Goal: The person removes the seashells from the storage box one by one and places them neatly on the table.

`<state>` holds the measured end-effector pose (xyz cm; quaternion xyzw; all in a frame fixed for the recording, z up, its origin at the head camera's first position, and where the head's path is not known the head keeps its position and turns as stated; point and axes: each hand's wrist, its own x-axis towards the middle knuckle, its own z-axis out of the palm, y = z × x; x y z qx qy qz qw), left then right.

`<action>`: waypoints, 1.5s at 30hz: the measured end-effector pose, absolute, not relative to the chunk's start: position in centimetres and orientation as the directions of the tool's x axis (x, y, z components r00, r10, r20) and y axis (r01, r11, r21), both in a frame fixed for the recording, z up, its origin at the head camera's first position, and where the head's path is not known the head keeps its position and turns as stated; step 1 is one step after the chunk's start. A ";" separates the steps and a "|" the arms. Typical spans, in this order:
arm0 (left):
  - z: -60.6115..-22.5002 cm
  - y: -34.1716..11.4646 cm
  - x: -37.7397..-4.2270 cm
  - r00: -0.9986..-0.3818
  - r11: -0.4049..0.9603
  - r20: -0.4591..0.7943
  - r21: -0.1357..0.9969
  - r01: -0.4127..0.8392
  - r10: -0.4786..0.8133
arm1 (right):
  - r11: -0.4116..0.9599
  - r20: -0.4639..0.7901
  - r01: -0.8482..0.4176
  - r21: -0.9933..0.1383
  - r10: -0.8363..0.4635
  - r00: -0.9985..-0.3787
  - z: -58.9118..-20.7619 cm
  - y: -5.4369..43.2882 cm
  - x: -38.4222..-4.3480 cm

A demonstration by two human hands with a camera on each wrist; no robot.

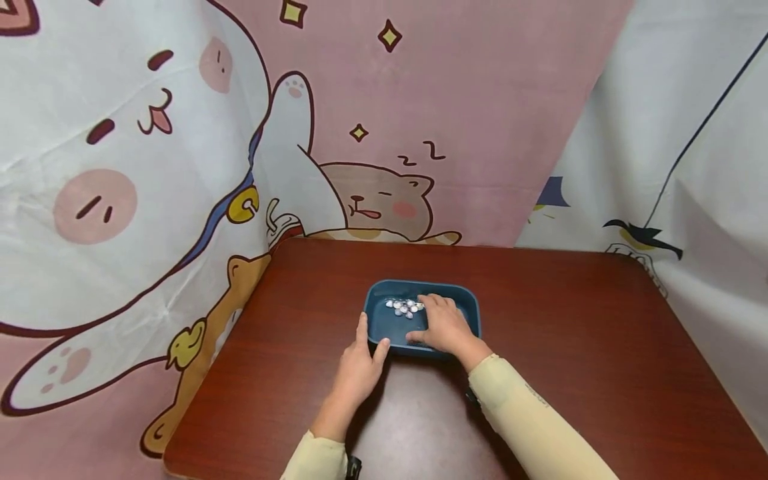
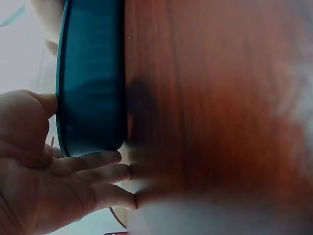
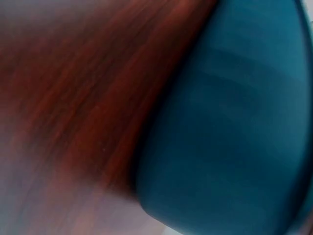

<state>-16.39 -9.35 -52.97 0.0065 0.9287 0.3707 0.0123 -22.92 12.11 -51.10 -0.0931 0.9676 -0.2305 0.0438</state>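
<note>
A dark teal rectangular tray (image 1: 474,313) with raised walls sits on the table. Inside it, toward the far wall, small clear, shiny flat pieces (image 1: 405,308) lie in a cluster. My left hand (image 1: 358,365) is spread at the tray's near left corner. Its thumb touches the near rim and its straight fingers rest along the left end, as the left wrist view (image 2: 54,181) also shows. My right hand (image 1: 444,325) reaches into the tray, thumb apart from the fingers, fingertips at the right edge of the cluster. The right wrist view shows mostly the tray's blurred outer wall (image 3: 225,132).
The reddish-brown wooden table (image 1: 576,347) extends around the tray on all sides. Behind and to the left hangs a pink and white cartoon cloth (image 1: 480,120). A whitish cloth (image 1: 714,220) hangs along the right edge.
</note>
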 end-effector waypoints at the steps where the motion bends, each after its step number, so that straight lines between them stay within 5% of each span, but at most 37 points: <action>1: -53.0 -9.3 -16.3 -1.000 0.723 -0.024 0.691 -0.004 0.018 | 0.875 -0.050 -0.147 -0.461 -0.191 -0.980 -51.4 12.1 -23.1; 16: -53.3 -8.7 -16.2 -1.000 0.718 0.009 0.696 0.004 -0.002 | 0.908 -0.005 -0.193 -0.373 -0.209 -0.978 -53.6 11.7 -25.2; 29: -53.0 -8.4 -16.3 -1.000 0.743 0.015 0.669 0.003 -0.009 | 0.948 -0.113 -0.193 -0.254 -0.228 -0.967 -52.3 10.7 -26.4; 45: -53.2 -8.4 -16.3 -1.000 0.750 -0.020 0.662 -0.020 -0.009 | 0.936 0.064 -0.202 -0.289 -0.191 -0.979 -53.6 10.5 -26.6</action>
